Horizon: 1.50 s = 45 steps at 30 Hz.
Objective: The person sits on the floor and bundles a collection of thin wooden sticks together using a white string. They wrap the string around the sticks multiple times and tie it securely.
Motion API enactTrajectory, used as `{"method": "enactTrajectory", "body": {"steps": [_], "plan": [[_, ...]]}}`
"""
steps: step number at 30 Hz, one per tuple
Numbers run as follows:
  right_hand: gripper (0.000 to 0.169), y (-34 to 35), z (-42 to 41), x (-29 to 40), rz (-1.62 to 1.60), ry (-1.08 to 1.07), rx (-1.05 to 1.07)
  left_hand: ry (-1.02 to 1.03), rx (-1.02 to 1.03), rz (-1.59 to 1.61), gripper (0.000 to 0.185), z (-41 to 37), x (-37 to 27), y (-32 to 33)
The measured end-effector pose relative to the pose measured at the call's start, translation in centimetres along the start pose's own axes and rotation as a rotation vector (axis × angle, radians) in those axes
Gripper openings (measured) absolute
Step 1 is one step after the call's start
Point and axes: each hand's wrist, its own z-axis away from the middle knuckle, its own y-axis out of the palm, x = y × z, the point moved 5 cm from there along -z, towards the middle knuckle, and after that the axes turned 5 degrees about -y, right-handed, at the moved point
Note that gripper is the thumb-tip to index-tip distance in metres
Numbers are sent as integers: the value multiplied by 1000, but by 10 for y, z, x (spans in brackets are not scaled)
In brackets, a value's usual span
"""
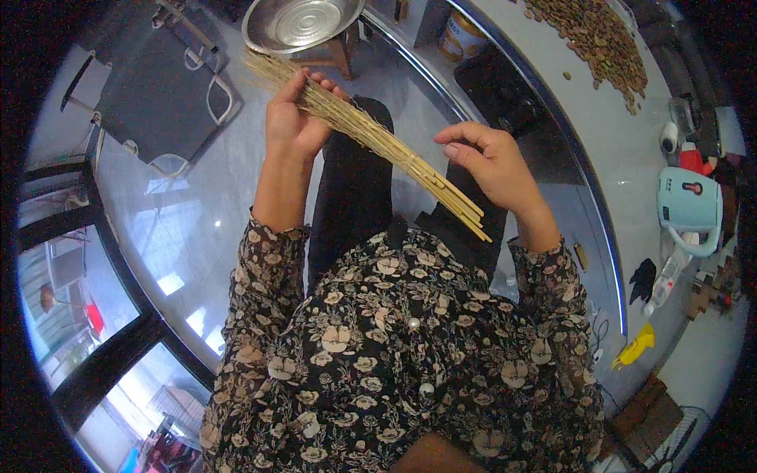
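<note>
My left hand (298,118) is wrapped around a bundle of dry straw stalks (366,130), a small hand broom in shape. Its wispy, frayed heads point to the upper left, past my fingers. The bare yellow stalk ends (458,207) slant down to the lower right and finish at uneven lengths. A thin binding seems to circle the stalks near the middle of the bare part. My right hand (485,159) hovers just right of the bundle, apart from it. Its thumb and index finger are bent towards each other, with nothing visible between them.
A round metal basin (304,23) rests on a wooden stool (331,56) ahead. A grey folding seat (162,94) stands to the left. On the curved glass-edged table at right are a heap of brown pieces (609,53), a light-blue jug (689,204) and a yellow item (636,346).
</note>
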Motion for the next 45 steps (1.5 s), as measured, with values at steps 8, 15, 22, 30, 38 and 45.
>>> {"method": "enactTrajectory", "body": {"steps": [8, 15, 22, 30, 38, 45], "plan": [[43, 37, 11, -18, -1017, 277, 161, -22, -89, 66, 17, -1, 1, -7], [43, 57, 15, -32, -1000, 282, 308, -70, -83, 72, 18, -6, 5, -14], [17, 34, 4, -29, -283, 124, 157, -142, -112, 26, 13, -2, 9, -17], [12, -6, 1, -25, 25, -23, 16, -103, -243, -75, 14, -3, 10, -30], [11, -15, 6, 7, 98, -158, -130, -114, -315, -48, 19, -7, 7, -41], [14, -39, 11, -1, 78, -155, -315, -25, -322, -482, 22, 11, 12, -19]]}}
